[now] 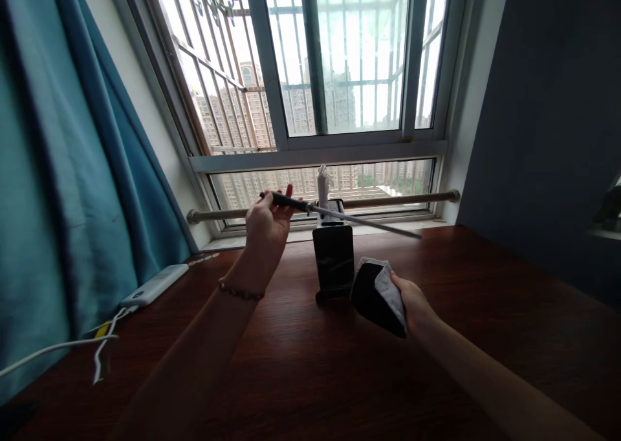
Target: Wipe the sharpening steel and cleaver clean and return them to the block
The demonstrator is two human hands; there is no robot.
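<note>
My left hand [269,221] is raised above the table, its fingers closed on the black handle of a long thin metal rod [369,221]. The rod points right and slightly down, and I cannot make out its exact kind. Lower and to the right, my right hand [412,302] grips a folded black and white cloth [378,295] by its right edge. The rod passes above the cloth, apart from it. Between the hands stands an upright black panel on a stand [334,260], close to the cloth's left side.
Behind the stand rises a white bottle-like thing [323,189] by the window sill. A white power bank [155,286] with white cables [109,344] lies at the left of the brown wooden table [291,376]. A blue curtain [92,137] hangs there. A rail [402,200] crosses before the window.
</note>
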